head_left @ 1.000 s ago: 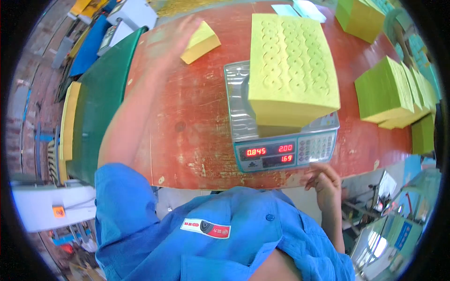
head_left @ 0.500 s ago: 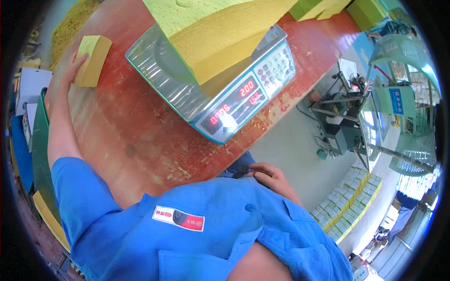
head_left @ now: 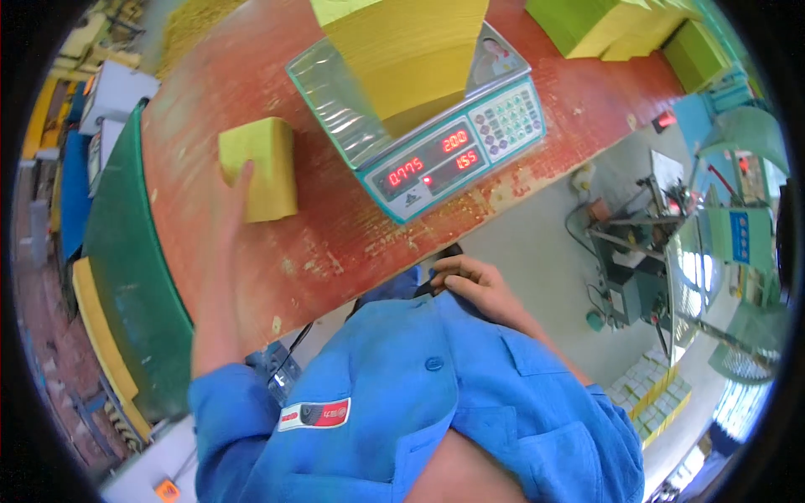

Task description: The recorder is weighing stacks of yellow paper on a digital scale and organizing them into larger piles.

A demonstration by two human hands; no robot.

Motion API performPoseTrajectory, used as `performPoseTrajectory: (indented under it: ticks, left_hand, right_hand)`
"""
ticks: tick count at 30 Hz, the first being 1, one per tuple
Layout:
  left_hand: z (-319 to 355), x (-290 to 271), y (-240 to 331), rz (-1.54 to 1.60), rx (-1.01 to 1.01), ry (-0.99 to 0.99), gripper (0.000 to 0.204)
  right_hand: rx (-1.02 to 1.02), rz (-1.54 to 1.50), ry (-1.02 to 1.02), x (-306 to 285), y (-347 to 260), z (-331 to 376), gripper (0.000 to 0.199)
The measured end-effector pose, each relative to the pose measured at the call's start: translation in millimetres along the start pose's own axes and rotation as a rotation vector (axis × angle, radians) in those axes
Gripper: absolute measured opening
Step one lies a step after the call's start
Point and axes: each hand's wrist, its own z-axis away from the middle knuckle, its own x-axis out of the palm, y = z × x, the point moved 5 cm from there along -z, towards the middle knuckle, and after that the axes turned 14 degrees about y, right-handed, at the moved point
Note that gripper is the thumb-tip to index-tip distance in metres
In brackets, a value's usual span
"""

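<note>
A small stack of yellow paper (head_left: 270, 172) stands on the red table left of the scale, gripped at its left side by my left hand (head_left: 236, 186), which motion blurs. On the metal pan of the digital scale (head_left: 453, 159) rests a taller yellow paper stack (head_left: 411, 59), its top cut off by the upper edge. Red digits glow on the scale's display. My right hand (head_left: 471, 281) is low at my waist, beyond the table's near edge. Its fingers are curled together beside something dark that I cannot make out.
More yellow-green stacks (head_left: 604, 29) stand at the table's far right. Left of the red table (head_left: 335, 243) is a green curved panel (head_left: 126, 277). Machinery with metal frames (head_left: 637, 243) stands on the floor to the right, near rows of small packed bundles (head_left: 654, 390).
My left hand has brought the small yellow stack rightward across the table, nearer to me and to the scale. My right hand stays at my waist. The whole view has shifted.
</note>
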Motion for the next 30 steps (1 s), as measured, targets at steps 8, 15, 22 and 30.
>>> performPoseTrajectory:
  ticks: [8,15,22,30]
  left_hand:
    - [141,-12,84,-0.355,0.325,0.155,0.078]
    - [144,21,99,-0.585,0.507,0.096,0.060]
    - [133,16,90,-0.552,0.501,0.055,0.048]
    - [122,0,73,-0.378,0.468,0.064,0.035]
  right_hand:
    - [-0.005,0.130,-0.138,-55,-14,5,0.034]
    - [-0.069,0.198,-0.178,-80,-18,3,0.032]
    - [-0.095,0.205,-0.102,-83,-5,17,0.032]
    - [-0.220,0.261,-0.177,-42,-3,17,0.034]
